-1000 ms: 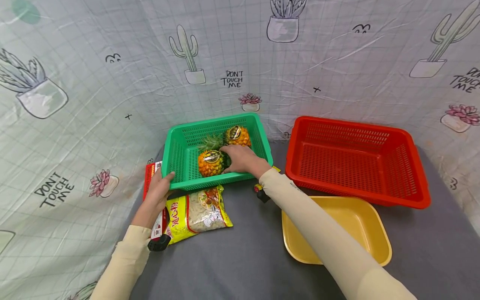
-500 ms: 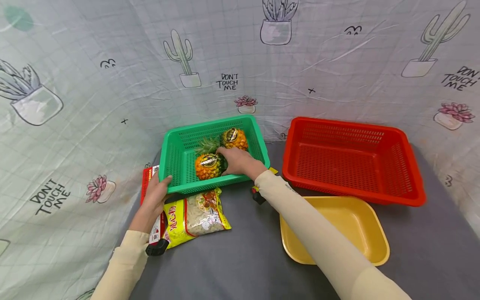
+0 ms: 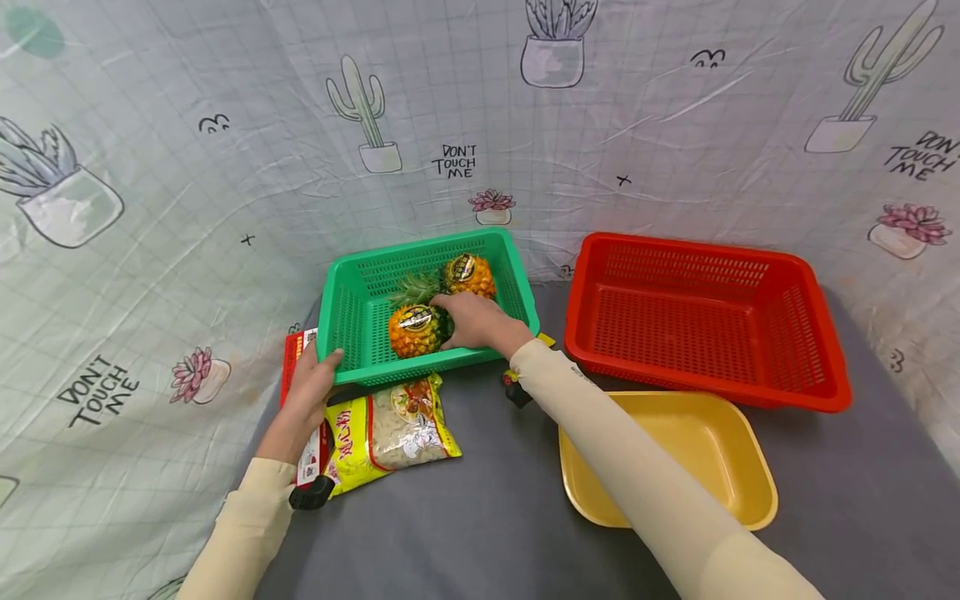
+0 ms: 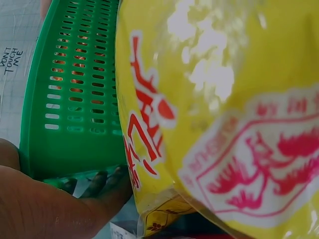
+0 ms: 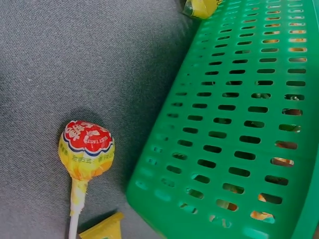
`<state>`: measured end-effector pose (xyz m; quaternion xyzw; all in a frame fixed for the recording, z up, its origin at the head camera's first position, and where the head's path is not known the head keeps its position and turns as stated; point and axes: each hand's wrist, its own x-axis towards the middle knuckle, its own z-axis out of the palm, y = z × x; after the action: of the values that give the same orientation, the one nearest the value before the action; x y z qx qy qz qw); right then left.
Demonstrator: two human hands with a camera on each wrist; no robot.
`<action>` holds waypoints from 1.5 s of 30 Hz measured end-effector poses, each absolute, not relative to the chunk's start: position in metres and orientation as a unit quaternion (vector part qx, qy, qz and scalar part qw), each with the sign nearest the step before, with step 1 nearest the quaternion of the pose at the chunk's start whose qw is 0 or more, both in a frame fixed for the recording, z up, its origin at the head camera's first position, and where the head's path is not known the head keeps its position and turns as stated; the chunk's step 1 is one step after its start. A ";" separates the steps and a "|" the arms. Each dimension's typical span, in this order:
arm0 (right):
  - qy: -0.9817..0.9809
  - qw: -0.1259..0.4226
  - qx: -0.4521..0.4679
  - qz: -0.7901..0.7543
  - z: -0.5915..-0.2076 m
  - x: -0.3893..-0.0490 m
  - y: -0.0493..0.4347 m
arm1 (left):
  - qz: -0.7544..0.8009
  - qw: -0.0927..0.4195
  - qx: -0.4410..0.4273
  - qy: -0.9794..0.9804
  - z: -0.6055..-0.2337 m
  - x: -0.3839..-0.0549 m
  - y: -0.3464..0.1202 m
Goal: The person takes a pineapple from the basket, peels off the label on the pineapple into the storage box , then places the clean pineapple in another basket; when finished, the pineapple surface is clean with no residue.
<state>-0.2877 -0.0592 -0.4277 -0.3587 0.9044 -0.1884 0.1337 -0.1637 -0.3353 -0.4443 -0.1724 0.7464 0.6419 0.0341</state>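
A green basket holds two pineapples. My left hand grips its front left corner, thumb over the rim; in the left wrist view the fingers of that hand curl under the basket's edge. Inside the basket, my right hand holds the nearer pineapple by its green leafy end, with most of the leaves hidden. The farther pineapple lies behind it, its leaves spread to the left. The right wrist view shows just the basket's slotted side, not the hand.
A yellow bag of macaroni lies before the green basket, over a red and white package. A lollipop and a small yellow item lie beside the basket. At right stand a red basket and yellow tub.
The head view has shifted slightly. My right hand has closed in tighter on the nearer pineapple's leafy end. My left hand keeps its place on the basket's corner.
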 end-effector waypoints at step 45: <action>0.862 0.080 -0.406 -0.294 -0.390 -0.281 -0.029 | 0.640 0.027 -0.174 0.748 -0.444 -0.161 -0.334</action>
<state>-0.2805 -0.0288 -0.3895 -0.4058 0.8616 -0.2944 0.0796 -0.1609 -0.3338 -0.4439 -0.1737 0.7477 0.6403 0.0267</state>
